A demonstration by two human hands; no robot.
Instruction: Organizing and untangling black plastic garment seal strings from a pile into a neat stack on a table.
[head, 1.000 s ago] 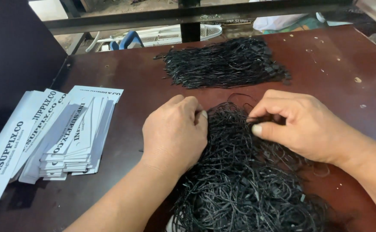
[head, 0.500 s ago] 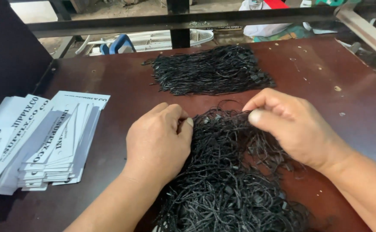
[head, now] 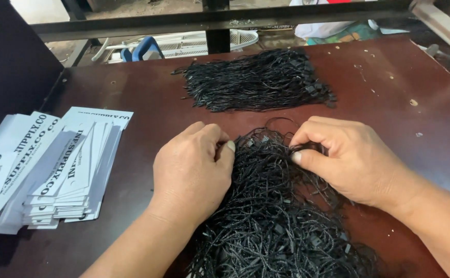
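Dark-brown bench: tangled black-cord pile btwn hands; L hand curled on it, R hand pinching strands.

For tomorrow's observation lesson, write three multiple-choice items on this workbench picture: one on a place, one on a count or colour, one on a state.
1. Where do the white paper tags lie?
A. left of the hands
B. at the table's right edge
C. on the far pile

2. How many piles of black cords are on the table?
A. one
B. two
C. four

3. How does the far pile lie?
A. under both hands
B. apart, untouched
C. on the tags

Answers: 1 A, the tags sit beside the left hand. 2 B, a near tangled pile plus the far one. 3 B, both hands, the right hand too, rest on the near pile.
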